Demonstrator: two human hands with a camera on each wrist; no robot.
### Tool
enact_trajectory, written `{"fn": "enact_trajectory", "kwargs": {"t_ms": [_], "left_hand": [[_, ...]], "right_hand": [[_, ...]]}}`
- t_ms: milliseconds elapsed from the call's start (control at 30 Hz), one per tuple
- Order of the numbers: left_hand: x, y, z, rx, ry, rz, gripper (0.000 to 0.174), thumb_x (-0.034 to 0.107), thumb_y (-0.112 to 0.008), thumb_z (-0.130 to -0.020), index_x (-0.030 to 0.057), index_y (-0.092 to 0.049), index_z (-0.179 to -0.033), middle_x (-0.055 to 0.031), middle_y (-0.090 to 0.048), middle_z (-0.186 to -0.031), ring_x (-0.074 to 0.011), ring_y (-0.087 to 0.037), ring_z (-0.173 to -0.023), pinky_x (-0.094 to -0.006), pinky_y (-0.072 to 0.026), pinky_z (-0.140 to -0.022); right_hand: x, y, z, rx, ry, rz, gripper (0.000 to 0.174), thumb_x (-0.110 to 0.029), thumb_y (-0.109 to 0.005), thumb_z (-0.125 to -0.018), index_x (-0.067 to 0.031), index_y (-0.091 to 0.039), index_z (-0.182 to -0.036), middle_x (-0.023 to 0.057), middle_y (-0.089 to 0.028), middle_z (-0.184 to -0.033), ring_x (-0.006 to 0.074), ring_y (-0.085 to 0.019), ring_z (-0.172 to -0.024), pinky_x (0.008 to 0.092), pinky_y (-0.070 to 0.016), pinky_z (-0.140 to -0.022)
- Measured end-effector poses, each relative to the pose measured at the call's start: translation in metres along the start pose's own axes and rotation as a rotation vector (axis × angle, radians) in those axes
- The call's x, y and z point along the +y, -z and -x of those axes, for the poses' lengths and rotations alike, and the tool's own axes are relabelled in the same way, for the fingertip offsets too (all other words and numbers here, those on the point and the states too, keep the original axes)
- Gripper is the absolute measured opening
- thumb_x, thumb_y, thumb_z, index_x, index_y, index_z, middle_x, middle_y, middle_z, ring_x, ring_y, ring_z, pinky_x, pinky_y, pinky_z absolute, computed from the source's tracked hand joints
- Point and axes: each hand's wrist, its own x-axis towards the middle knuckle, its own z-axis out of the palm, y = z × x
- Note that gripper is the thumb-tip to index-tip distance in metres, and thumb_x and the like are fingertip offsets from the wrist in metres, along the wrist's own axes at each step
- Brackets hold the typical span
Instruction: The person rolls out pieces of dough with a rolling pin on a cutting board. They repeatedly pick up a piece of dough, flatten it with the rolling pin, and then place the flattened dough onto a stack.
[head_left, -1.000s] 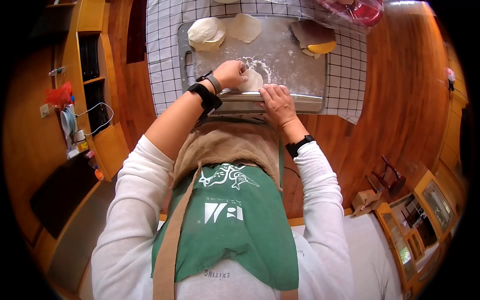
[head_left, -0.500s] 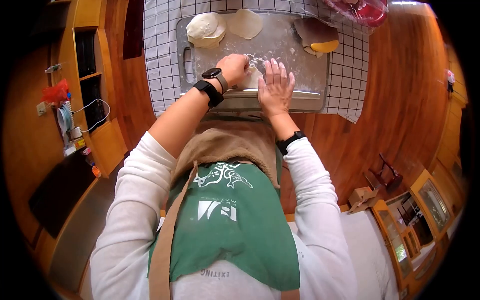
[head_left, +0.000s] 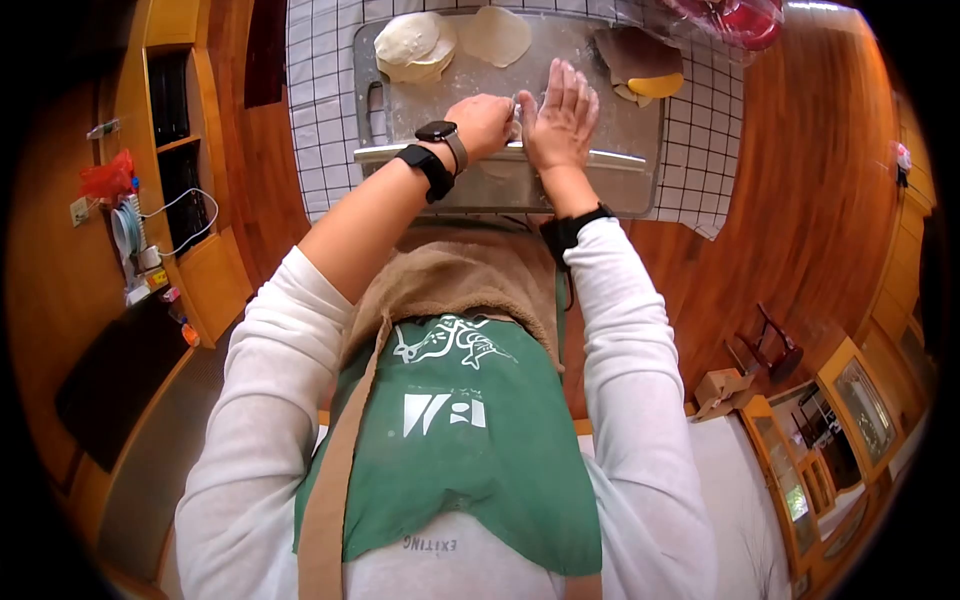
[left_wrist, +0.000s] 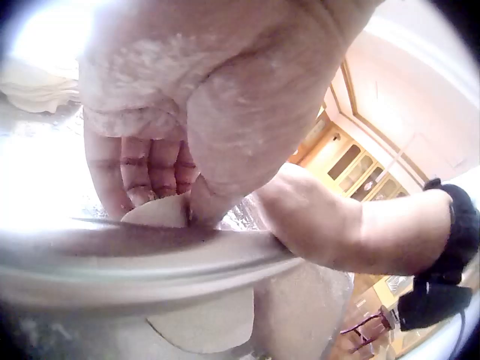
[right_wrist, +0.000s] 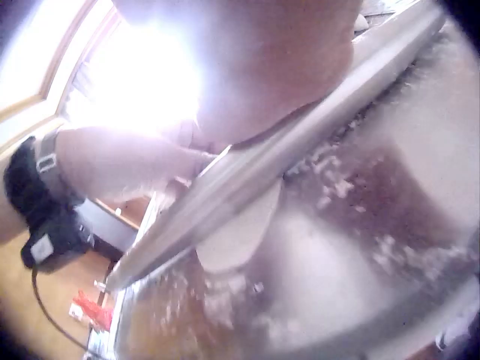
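A thin rolling pin [head_left: 617, 158] lies crosswise on the floury grey board [head_left: 600, 192]. Under it is a small round dough wrapper [left_wrist: 214, 322], which sticks out on the near side in the left wrist view. My left hand [head_left: 482, 124] pinches the wrapper's far edge between thumb and curled fingers. Flat on the pin, my right hand [head_left: 562, 118] presses with straight fingers pointing forward. The wrapper also shows beneath the pin [right_wrist: 247, 169] in the right wrist view, while the hands hide most of it in the head view.
At the board's far left is a stack of dough rounds [head_left: 412, 50], with a single round [head_left: 497, 37] beside it. A yellow curved piece [head_left: 656, 86] lies by a dark brown item [head_left: 625, 55] at far right. Beyond stands a red basin [head_left: 745, 20] under plastic film.
The right hand has gone from curled fingers at the near edge to a flat palm farther forward. The pin has rolled away from the body. The left hand keeps its pinch.
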Motion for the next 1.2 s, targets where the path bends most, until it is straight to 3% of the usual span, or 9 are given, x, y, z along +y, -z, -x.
{"fn": "enact_trajectory", "kwargs": {"t_ms": [167, 267, 400, 567, 733, 900, 967, 1100, 1200], "left_hand": [[-0.012, -0.004, -0.002, 0.065, -0.068, 0.069, 0.015, 0.018, -0.062, -0.079, 0.0051, -0.061, -0.086, -0.0164, -0.065, -0.086, -0.0356, -0.061, -0.085, -0.0438, -0.0486, -0.074], [-0.014, 0.003, 0.001, 0.021, 0.02, 0.142, 0.015, 0.014, -0.065, -0.078, 0.0036, -0.061, -0.088, -0.0159, -0.065, -0.084, -0.0348, -0.061, -0.083, -0.0412, -0.0488, -0.072], [-0.019, 0.01, 0.003, 0.042, 0.071, 0.267, 0.017, 0.01, -0.067, -0.077, 0.0008, -0.06, -0.09, -0.0163, -0.065, -0.084, -0.0324, -0.063, -0.08, -0.0379, -0.0495, -0.072], [-0.02, 0.005, 0.002, 0.071, 0.128, 0.222, 0.02, 0.01, -0.067, -0.076, 0.0006, -0.06, -0.092, -0.0158, -0.066, -0.085, -0.0315, -0.064, -0.081, -0.0381, -0.0498, -0.073], [-0.01, 0.011, 0.002, 0.024, 0.083, 0.047, 0.02, 0.019, -0.065, -0.077, 0.0042, -0.062, -0.09, -0.017, -0.066, -0.084, -0.0349, -0.063, -0.083, -0.042, -0.0492, -0.072], [-0.016, 0.001, -0.009, 0.004, -0.016, 0.054, 0.017, 0.02, -0.063, -0.078, 0.004, -0.063, -0.086, -0.0189, -0.065, -0.081, -0.0381, -0.062, -0.081, -0.0442, -0.0488, -0.07], [-0.01, 0.002, -0.013, 0.017, -0.012, 0.046, 0.017, 0.019, -0.063, -0.078, 0.0037, -0.062, -0.085, -0.0192, -0.065, -0.081, -0.0381, -0.062, -0.081, -0.0442, -0.0488, -0.07], [-0.008, 0.007, -0.013, -0.003, -0.016, 0.083, 0.018, 0.018, -0.064, -0.077, 0.0036, -0.063, -0.087, -0.02, -0.065, -0.082, -0.038, -0.062, -0.082, -0.0439, -0.0491, -0.072], [-0.013, 0.003, -0.013, 0.014, -0.011, 0.107, 0.02, 0.017, -0.065, -0.078, 0.0033, -0.063, -0.092, -0.0203, -0.065, -0.085, -0.038, -0.062, -0.083, -0.0427, -0.0496, -0.072]], "right_hand": [[0.02, 0.021, 0.056, -0.134, 0.287, -0.128, 0.056, -0.046, -0.061, -0.083, -0.0128, -0.046, -0.126, 0.0072, -0.051, -0.118, 0.0243, -0.047, -0.111, 0.041, -0.0359, -0.096], [0.033, 0.027, 0.064, -0.217, 0.518, -0.076, 0.05, -0.036, -0.069, -0.075, -0.0123, -0.054, -0.116, 0.0043, -0.056, -0.11, 0.021, -0.053, -0.103, 0.0365, -0.0403, -0.088], [0.034, 0.035, 0.038, -0.147, 0.576, -0.136, 0.042, -0.03, -0.069, -0.072, -0.012, -0.058, -0.108, 0.0038, -0.058, -0.106, 0.0199, -0.055, -0.096, 0.0339, -0.0423, -0.083], [0.026, 0.025, 0.018, -0.222, 0.51, -0.189, 0.038, -0.036, -0.064, -0.08, -0.0125, -0.056, -0.108, 0.0045, -0.057, -0.103, 0.0216, -0.054, -0.095, 0.0358, -0.0412, -0.083], [-0.002, 0.006, 0.016, 0.021, -0.014, 0.077, 0.046, -0.038, -0.051, -0.089, -0.0138, -0.047, -0.128, 0.0052, -0.049, -0.125, 0.0222, -0.044, -0.117, 0.0427, -0.0329, -0.096], [0.0, 0.004, 0.044, -0.161, 0.037, 0.18, 0.06, -0.041, -0.048, -0.089, -0.014, -0.036, -0.142, 0.0016, -0.036, -0.145, 0.0213, -0.034, -0.132, 0.0453, -0.0241, -0.108], [-0.001, -0.004, -0.001, -0.032, -0.039, 0.145, 0.06, -0.042, -0.048, -0.09, -0.0135, -0.035, -0.142, 0.0023, -0.035, -0.146, 0.0224, -0.032, -0.133, 0.0462, -0.0227, -0.109], [-0.004, 0.001, 0.02, 0.071, -0.042, -0.119, 0.06, -0.042, -0.05, -0.091, -0.0116, -0.035, -0.141, 0.01, -0.042, -0.135, 0.0271, -0.037, -0.127, 0.0461, -0.0251, -0.106], [0.015, 0.017, 0.078, -0.19, 0.224, -0.083, 0.053, -0.04, -0.062, -0.084, -0.0132, -0.047, -0.127, 0.0088, -0.05, -0.124, 0.0244, -0.045, -0.118, 0.0411, -0.032, -0.099]]}}
